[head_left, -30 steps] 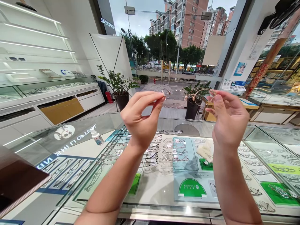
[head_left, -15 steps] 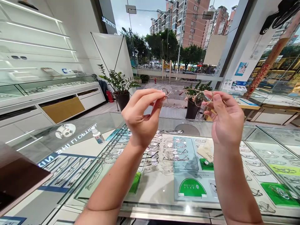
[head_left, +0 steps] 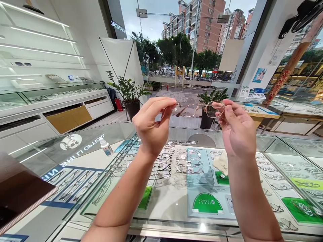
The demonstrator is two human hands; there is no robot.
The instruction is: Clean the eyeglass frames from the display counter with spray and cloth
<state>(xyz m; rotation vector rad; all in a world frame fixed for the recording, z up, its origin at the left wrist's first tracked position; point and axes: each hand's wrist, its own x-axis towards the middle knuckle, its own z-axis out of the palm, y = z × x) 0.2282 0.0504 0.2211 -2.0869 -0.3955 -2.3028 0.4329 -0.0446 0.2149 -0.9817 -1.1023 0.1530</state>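
Note:
Above the glass counter, a pair of thin metal-rimmed eyeglasses (head_left: 207,111) is stretched between both hands. My left hand (head_left: 152,122) pinches its left end between thumb and fingertips. At the other end, the fingers and thumb of my right hand (head_left: 238,127) are closed on the frame beside the right lens. One slim temple with a dark reddish tip crosses behind the left lens, its tip close to my left fingertips. The fingers partly hide both ends of the frame.
Under the hands lies the glass display counter (head_left: 166,206) with rows of eyeglasses (head_left: 189,164). A cloth (head_left: 221,164) rests right of these rows. A small white bottle (head_left: 106,148) stands left; a dark, shiny-topped object (head_left: 22,191) juts in at lower left. Potted plants (head_left: 131,107) stand beyond.
My right hand has moved a little left and turned. The visible temple has swung inward, its dark tip now by the left fingertips. My left hand has barely moved.

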